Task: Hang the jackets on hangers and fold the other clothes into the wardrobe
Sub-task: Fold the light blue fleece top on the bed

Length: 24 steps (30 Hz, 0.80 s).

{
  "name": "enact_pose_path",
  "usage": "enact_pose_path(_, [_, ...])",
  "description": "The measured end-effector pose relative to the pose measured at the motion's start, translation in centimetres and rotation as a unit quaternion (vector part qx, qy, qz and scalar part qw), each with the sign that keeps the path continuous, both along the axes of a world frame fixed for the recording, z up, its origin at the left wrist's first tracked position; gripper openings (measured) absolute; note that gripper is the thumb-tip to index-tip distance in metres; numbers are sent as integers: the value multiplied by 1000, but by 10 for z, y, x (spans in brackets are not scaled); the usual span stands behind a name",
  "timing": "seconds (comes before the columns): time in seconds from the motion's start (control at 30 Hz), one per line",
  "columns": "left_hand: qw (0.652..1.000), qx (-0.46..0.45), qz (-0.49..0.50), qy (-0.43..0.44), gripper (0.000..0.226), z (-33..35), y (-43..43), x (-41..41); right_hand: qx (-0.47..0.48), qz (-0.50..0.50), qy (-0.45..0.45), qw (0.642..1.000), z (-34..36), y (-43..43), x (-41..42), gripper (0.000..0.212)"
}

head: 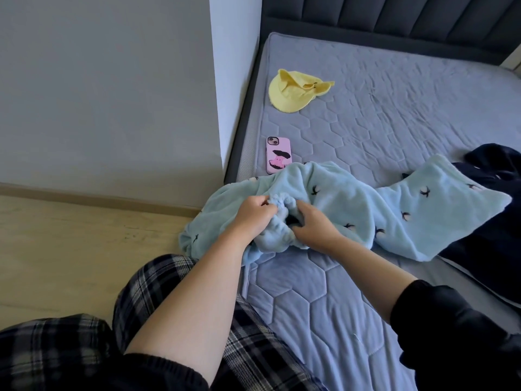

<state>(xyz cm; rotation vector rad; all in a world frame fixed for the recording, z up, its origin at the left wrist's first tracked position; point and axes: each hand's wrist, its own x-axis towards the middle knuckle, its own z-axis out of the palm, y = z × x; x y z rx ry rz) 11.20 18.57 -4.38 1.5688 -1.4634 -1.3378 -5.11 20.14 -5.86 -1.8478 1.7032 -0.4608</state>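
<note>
Light blue fleece trousers with small dark bird prints lie spread across the near part of the bed, one leg hanging over the left edge. My left hand grips the gathered waistband from the left. My right hand grips the same bunched waistband from the right, close beside the left. A dark navy garment lies crumpled at the right edge of the bed, partly under the blue fleece.
A yellow cap rests near the bed's far left corner. A phone in a pink case lies at the left edge, just beyond the fleece. A grey wall and wooden floor are to the left. My plaid-trousered leg is below.
</note>
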Motion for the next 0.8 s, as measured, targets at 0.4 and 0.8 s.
enact_pose_path(0.4, [968, -178, 113, -139, 19, 110, -16, 75, -99, -32, 37, 994, 113, -35, 115, 19])
enact_pose_path(0.8, [895, -298, 321, -83, 9, 368, 48, 321, -184, 152, -315, 918, 359, -23, 375, 19])
